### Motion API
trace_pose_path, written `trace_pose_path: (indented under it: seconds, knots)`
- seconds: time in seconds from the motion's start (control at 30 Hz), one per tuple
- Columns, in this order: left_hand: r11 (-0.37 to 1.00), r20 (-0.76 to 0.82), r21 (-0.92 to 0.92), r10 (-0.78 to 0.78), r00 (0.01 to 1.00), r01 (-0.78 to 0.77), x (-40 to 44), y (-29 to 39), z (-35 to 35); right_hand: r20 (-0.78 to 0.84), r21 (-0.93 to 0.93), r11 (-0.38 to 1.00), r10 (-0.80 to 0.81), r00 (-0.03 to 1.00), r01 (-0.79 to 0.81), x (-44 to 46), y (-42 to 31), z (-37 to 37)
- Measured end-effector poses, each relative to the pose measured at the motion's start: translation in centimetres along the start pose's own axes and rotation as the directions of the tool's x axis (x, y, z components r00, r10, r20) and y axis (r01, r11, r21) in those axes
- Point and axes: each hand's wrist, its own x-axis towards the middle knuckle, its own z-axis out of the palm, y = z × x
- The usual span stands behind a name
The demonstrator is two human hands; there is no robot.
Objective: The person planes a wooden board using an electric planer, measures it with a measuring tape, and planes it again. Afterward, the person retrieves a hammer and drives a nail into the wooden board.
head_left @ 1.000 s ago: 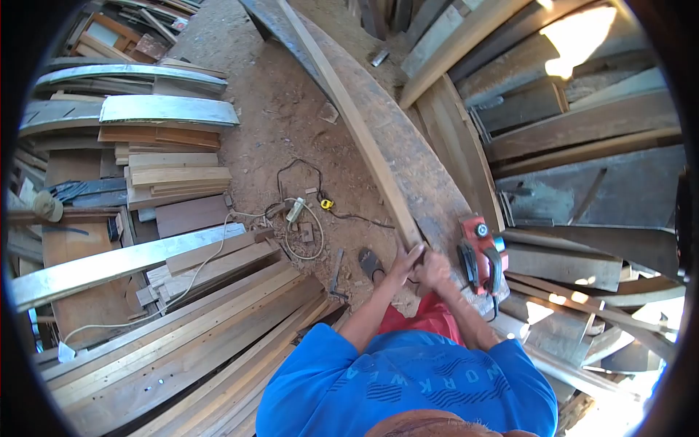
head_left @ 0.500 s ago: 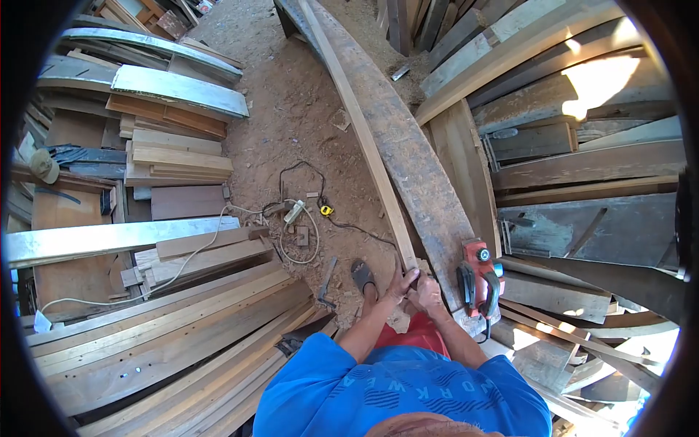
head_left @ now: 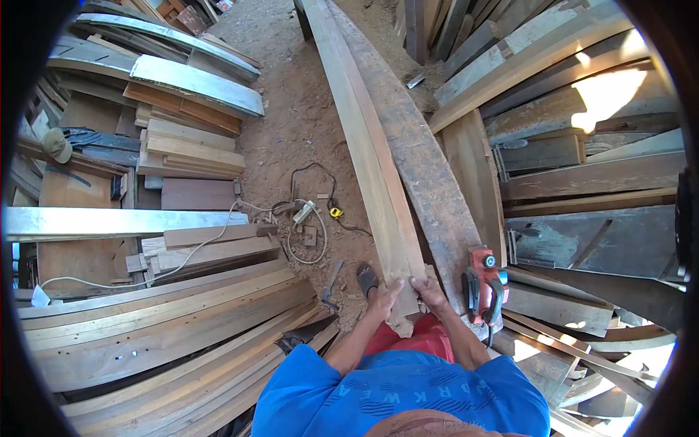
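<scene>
Head | plank (head_left: pixel 375 189), near end | left hand (head_left: pixel 386 297) clamped at left side | right hand (head_left: pixel 430 293) clamped at right

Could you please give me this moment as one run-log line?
left hand: holds plank near its close end | right hand: same | plank: runs along bench | planer: on bench, untouched

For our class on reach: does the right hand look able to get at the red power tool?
Probably yes: the red power tool lies just right of the right hand, nothing visibly blocking, though that hand must first leave the timber.
</scene>
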Motion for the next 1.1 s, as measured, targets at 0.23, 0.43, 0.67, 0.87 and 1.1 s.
trace_pose_path:
  seconds: [0.23,0.43,0.67,0.87,1.1]
  knots:
    - [0.998,-0.272,0.019,0.059,0.960,-0.056,0.1,-2.3,-6.4,-0.094,-0.795,0.603,-0.235,0.968,0.069,1.3,1.7,2.1]
    - [0.912,-0.343,0.409,0.125,0.931,0.028,3.3,-6.4,-4.7,-0.446,-0.895,0.411,-0.807,0.388,-0.176,-10.4,-8.5,-8.9]
    - [0.989,-0.284,0.148,0.017,0.959,0.026,6.6,-6.6,6.0,-0.582,-0.482,0.875,-0.363,0.728,0.050,-11.0,4.8,-17.7]
    - [0.994,-0.294,0.097,-0.011,0.956,0.041,6.5,-0.7,12.0,-0.584,-0.394,0.917,-0.192,0.789,-0.068,-13.1,4.5,-18.4]
    - [0.983,-0.291,-0.050,-0.184,0.939,0.177,11.5,-2.5,13.1,-0.544,-0.392,0.893,-0.033,0.838,-0.219,-19.9,5.2,-18.6]
